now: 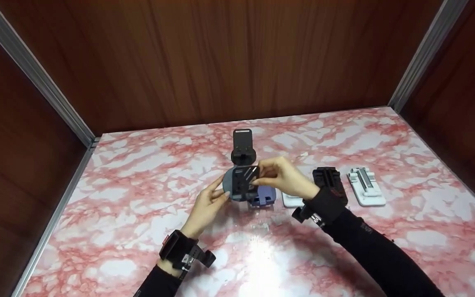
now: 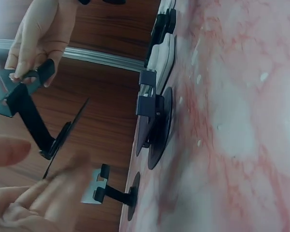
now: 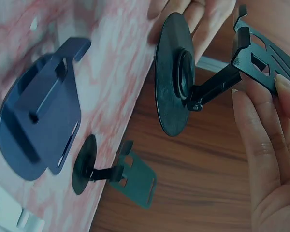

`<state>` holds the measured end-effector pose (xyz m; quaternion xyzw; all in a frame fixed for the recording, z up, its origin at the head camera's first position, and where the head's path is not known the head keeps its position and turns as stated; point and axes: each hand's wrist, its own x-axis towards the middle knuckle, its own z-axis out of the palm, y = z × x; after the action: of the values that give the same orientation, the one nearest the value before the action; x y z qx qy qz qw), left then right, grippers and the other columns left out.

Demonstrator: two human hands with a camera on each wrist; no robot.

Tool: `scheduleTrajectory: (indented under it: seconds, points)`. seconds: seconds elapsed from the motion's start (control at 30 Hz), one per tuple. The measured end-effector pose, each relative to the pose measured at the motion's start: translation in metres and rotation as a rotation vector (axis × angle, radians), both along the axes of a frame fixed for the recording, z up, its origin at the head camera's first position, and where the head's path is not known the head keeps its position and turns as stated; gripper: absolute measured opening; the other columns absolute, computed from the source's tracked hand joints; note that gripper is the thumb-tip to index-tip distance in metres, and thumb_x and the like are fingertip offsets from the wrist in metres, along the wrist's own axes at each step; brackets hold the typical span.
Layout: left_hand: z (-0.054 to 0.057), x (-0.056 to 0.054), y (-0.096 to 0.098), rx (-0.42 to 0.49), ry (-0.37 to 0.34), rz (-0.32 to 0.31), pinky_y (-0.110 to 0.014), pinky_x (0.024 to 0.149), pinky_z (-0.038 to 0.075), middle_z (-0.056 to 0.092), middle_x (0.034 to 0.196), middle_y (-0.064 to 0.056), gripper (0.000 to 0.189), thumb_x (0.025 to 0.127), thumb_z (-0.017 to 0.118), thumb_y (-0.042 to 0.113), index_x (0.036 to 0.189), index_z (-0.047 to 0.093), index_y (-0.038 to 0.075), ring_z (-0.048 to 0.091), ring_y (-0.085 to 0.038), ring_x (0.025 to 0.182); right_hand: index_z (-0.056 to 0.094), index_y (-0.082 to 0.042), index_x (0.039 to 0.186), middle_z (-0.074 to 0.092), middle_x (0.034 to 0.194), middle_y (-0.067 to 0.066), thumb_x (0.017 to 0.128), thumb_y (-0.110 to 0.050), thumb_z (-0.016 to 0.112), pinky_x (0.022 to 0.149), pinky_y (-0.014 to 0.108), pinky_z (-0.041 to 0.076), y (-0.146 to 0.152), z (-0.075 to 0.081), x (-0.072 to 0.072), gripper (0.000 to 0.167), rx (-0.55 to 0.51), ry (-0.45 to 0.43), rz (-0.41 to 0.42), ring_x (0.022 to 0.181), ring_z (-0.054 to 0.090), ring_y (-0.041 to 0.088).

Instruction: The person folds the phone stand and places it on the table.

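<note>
Both hands hold a dark metal phone stand [image 3: 171,77] above the table. My left hand [image 1: 210,202] grips the edge of its round base, thumb on the near side in the head view. My right hand [image 3: 270,140] pinches the slotted back plate [image 3: 261,63] between thumb and fingers. A hinged arm [image 2: 35,118] joins plate and base, opened out at an angle. Below the hands lies a folded purple-blue phone stand [image 3: 43,111]. Farther back another dark phone stand [image 1: 243,142] stands unfolded on its round base.
To the right lie a white folded stand [image 1: 293,201], partly hidden by my right hand, a black folded stand [image 1: 328,181] and another white one [image 1: 366,186]. The marbled red-and-white table [image 1: 138,231] is bounded by brown wood-look panels [image 1: 221,62] with metal edging.
</note>
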<state>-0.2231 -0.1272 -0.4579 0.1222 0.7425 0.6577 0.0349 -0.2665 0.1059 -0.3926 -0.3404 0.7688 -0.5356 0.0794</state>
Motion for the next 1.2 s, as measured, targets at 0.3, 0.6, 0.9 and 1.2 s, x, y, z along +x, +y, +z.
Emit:
scheduleTrajectory:
  seconds: [0.3,0.6,0.9,1.2]
  points:
    - [-0.001,-0.0029,-0.0015,0.163,-0.079,0.047,-0.029,0.074,0.057,0.068,0.094,-0.01,0.051,0.084,0.056,-0.008,0.131,0.039,-0.001,0.066,-0.007,0.076,0.063,0.002,0.081,0.068,0.08,0.018,0.083,-0.01,0.067,0.068,0.028,0.057,-0.0074,0.0034,0.0053,0.013,-0.018,0.007,0.065,0.07,0.065,0.011]
    - [0.0026,0.0004,0.0014,0.174,-0.04,0.077,-0.03,0.074,0.057,0.067,0.087,-0.007,0.052,0.081,0.054,-0.014,0.129,0.04,-0.001,0.066,-0.009,0.077,0.055,0.009,0.076,0.066,0.08,0.023,0.088,-0.011,0.062,0.066,0.036,0.059,-0.0092,0.0059,0.0091,0.024,-0.058,-0.112,0.041,0.067,0.067,0.016]
    - [0.0066,0.0013,0.0037,0.095,0.061,0.133,-0.035,0.078,0.057,0.067,0.094,-0.021,0.05,0.081,0.056,-0.013,0.127,0.045,0.002,0.066,-0.013,0.079,0.051,0.008,0.076,0.065,0.07,0.006,0.089,-0.013,0.061,0.062,0.042,0.058,-0.0097,0.0016,0.0068,0.026,-0.123,-0.236,0.059,0.063,0.066,0.017]
    - [0.0071,0.0019,0.0044,0.058,0.149,0.166,-0.028,0.078,0.057,0.068,0.095,-0.023,0.047,0.082,0.061,-0.009,0.125,0.047,0.002,0.067,-0.016,0.082,0.054,-0.005,0.072,0.061,0.064,0.002,0.089,-0.014,0.061,0.057,0.033,0.057,-0.0105,0.0006,0.0077,0.02,-0.144,-0.334,0.063,0.056,0.061,0.012]
